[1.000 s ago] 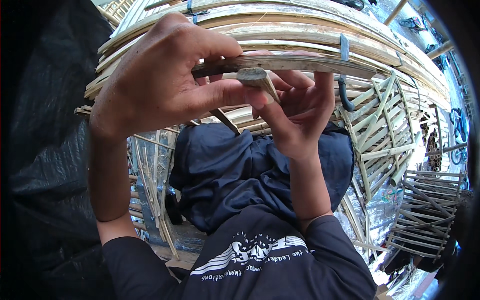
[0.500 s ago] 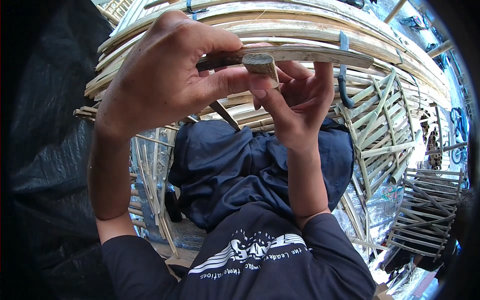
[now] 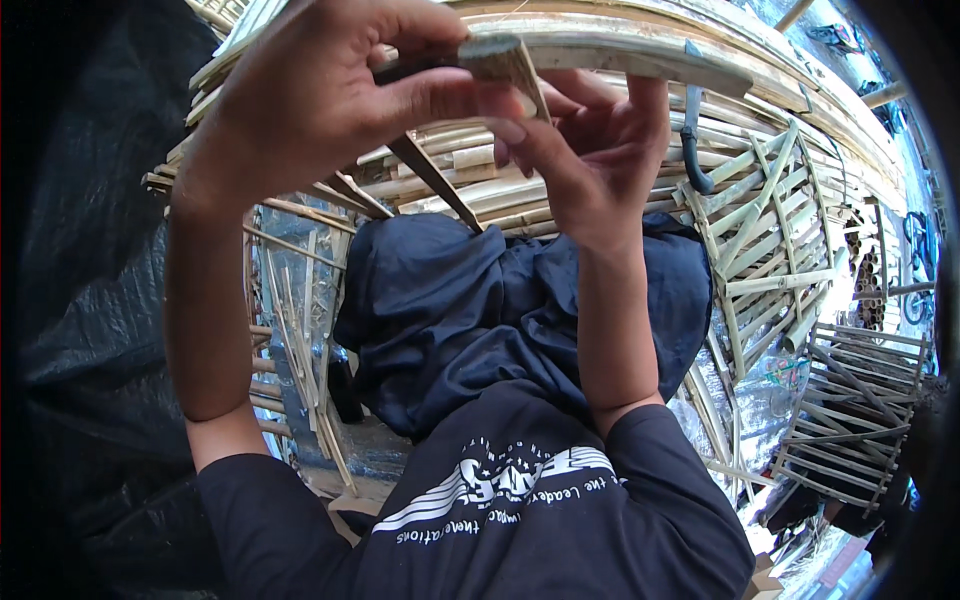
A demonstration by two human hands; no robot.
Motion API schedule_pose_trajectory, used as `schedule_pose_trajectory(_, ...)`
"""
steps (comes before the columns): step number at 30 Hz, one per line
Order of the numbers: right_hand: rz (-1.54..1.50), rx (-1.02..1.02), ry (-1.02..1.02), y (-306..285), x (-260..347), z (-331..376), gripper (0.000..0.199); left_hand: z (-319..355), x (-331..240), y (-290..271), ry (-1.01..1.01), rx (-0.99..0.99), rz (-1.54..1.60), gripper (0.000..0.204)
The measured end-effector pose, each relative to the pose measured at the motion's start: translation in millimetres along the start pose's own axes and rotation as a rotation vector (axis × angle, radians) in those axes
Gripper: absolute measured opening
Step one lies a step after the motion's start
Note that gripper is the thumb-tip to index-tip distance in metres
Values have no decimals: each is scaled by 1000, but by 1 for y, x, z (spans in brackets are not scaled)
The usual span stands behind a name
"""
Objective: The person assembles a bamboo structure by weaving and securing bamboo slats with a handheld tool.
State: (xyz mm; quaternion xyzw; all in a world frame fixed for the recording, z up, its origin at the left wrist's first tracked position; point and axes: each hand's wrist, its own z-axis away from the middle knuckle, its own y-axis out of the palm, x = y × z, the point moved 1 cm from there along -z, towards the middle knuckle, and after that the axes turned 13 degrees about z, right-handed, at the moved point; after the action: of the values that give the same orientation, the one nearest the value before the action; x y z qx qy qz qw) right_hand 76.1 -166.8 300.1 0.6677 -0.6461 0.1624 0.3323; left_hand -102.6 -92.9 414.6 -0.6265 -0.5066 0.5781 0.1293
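Note:
Both my hands are raised before me around split bamboo pieces. My left hand point(image 3: 330, 90) pinches the end of a long bamboo strip point(image 3: 640, 60) between thumb and fingers. Crossing that strip is a short bamboo piece point(image 3: 525, 75) with a cut, rounded end. My right hand point(image 3: 600, 165) has its thumb against the short piece, with its fingers curled behind the strip. Below my left hand, a dark flat slat point(image 3: 435, 180) slants down toward my lap; whether it joins the held pieces is hidden.
Stacked bamboo slats point(image 3: 600, 25) lie across the far side. On them rests a tool with a dark hooked handle point(image 3: 695, 165). A woven bamboo panel point(image 3: 770, 235) is at right, with a slatted bamboo frame point(image 3: 850, 410) beyond. Thin sticks point(image 3: 300, 350) lie left of my legs.
My hands and the bamboo pieces have moved up, with the left hand also shifting left. More of the slanting slats below my left hand now shows.

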Motion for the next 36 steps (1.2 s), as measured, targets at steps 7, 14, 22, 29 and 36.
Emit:
schedule_pose_trajectory(7,-40,-130,-16,8,-4,0,59,-18,-27,1,-126,159,32,28)
schedule_pose_trajectory(14,-28,-55,-6,4,-12,5,70,-13,-3,-4,-116,221,364,25)
schedule_pose_trajectory(22,176,-44,8,3,-7,2,60,-10,-16,-10,-316,91,299,27)
schedule_pose_trajectory(29,90,-109,88,7,15,12,48,13,-2,1,8,52,170,28)
schedule_pose_trajectory(36,127,-107,36,6,20,30,49,16,-28,8,49,29,-31,24)
